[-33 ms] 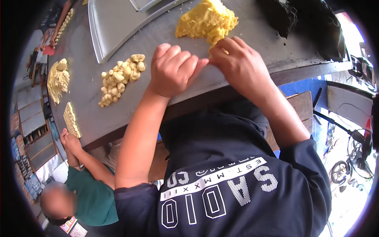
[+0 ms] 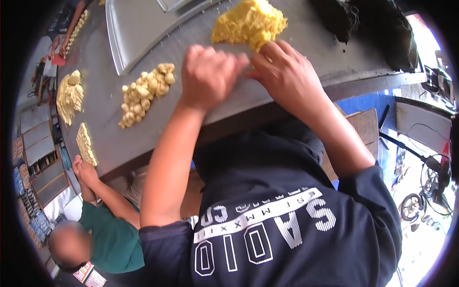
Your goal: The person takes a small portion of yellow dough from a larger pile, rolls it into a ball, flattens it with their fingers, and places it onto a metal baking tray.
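Observation:
A mound of yellow, crumbly dough (image 2: 246, 21) lies on the steel table (image 2: 110, 148), in front of me. My right hand (image 2: 282, 71) is at its near edge, fingers bent round a bit of the yellow dough. Just left of it my left hand (image 2: 210, 74) is closed, smeared by motion; whatever is in it I cannot make out. A loose heap of small pale dough balls (image 2: 146, 93) sits to the left of my left hand.
Metal trays (image 2: 129, 38) lie at the back. A black plastic heap (image 2: 397, 38) is at right. More pale dough (image 2: 69, 98) and a flat dough piece (image 2: 86, 143) lie at left, near a co-worker in green (image 2: 114, 239). Another co-worker's arm (image 2: 71, 31) reaches along a dough row.
Both my hands have shifted a little upward, away from my body, the left one now blurred. The dough balls and co-workers look much the same.

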Demonstrator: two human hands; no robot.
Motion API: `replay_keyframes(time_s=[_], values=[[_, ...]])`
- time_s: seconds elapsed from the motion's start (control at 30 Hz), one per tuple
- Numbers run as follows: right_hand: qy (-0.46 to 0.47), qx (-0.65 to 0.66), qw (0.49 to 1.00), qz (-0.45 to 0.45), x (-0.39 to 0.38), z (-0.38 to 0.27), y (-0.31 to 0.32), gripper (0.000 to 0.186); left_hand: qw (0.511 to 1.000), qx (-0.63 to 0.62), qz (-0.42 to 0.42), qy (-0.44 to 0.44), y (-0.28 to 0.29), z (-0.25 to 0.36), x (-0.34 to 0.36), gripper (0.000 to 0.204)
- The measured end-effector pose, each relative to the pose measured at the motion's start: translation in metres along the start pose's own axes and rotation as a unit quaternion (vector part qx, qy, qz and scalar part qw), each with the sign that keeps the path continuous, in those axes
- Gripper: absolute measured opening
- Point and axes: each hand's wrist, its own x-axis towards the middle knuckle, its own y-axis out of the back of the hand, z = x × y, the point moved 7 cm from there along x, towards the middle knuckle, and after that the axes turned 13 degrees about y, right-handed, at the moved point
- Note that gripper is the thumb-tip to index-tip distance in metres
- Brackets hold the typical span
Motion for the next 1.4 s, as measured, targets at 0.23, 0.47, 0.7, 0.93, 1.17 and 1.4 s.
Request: replay_keyframes(time_s=[0.23,0.47,0.7,0.93,1.17,1.4], values=[[-0.020,0.106,0.994,0.032,-0.016,0.016,0.023,0.020,0.977,0.172,-0.068,0.110,0.078,-0.015,-0.041,0.023],[-0.006,0.151,0.988,0.034,-0.009,-0.012,0.014,0.030,0.934,0.114,-0.113,0.321,0.075,-0.012,-0.088,0.018],[0.008,0.214,0.975,0.053,0.003,-0.042,-0.002,0.028,0.786,-0.294,-0.072,0.540,0.060,-0.005,-0.105,0.038],[0.046,0.258,0.953,0.149,0.027,-0.051,0.001,0.025,0.707,-0.451,-0.004,0.544,0.057,0.016,-0.086,0.051],[0.093,0.276,0.954,0.077,0.020,-0.068,-0.007,0.022,0.951,-0.079,-0.168,0.246,0.046,0.017,-0.063,0.033],[0.088,0.344,0.932,0.076,0.025,-0.059,0.001,0.038,0.870,-0.251,-0.303,0.298,0.035,0.016,-0.077,0.062]])
